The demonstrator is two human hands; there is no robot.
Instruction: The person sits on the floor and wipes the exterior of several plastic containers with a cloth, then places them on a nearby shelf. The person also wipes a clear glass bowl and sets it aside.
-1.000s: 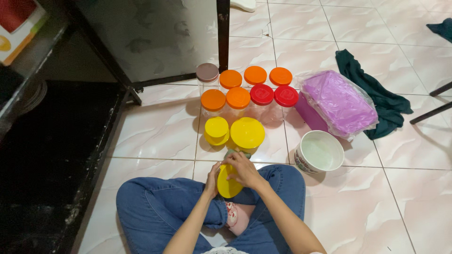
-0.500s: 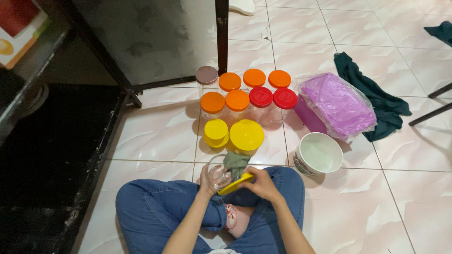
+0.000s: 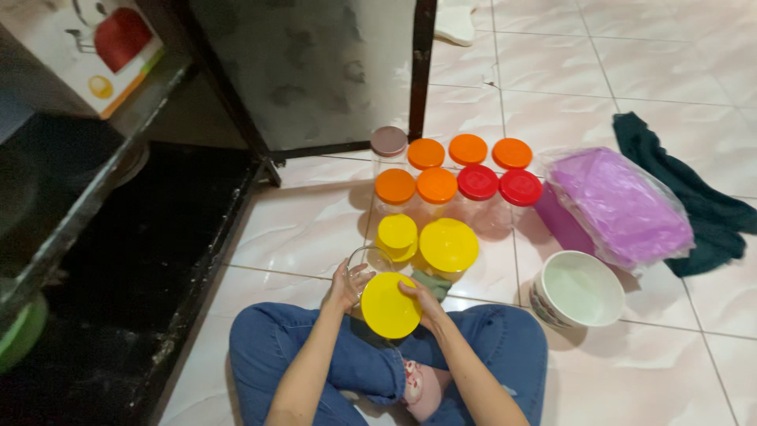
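Head view, lower centre: cross-legged on the tiled floor, blue jeans filling the bottom of the frame. Dark cabinet down the left side, its open door at upper centre. At right, purple lidded box wrapped in clear plastic, touching a dark green cloth behind it; just below and left of the box, an empty white bowl. Middle of the frame: a cluster of closed clear jars, namely a brown-lidded one, five orange-lidded ones, two red-lidded ones, then a small yellow-lidded jar and a larger yellow-lidded jar nearest the knees. Ten capped, by the look of it; one open.

Over the lap, the clear open jar, cupped by the left hand, fingers curled round its wall. Right hand pinching the edge of the yellow lid, tilted beside the jar mouth and not seated on it. Small greenish rag just behind the right hand, touching the larger yellow jar; whether gripped, cannot tell.
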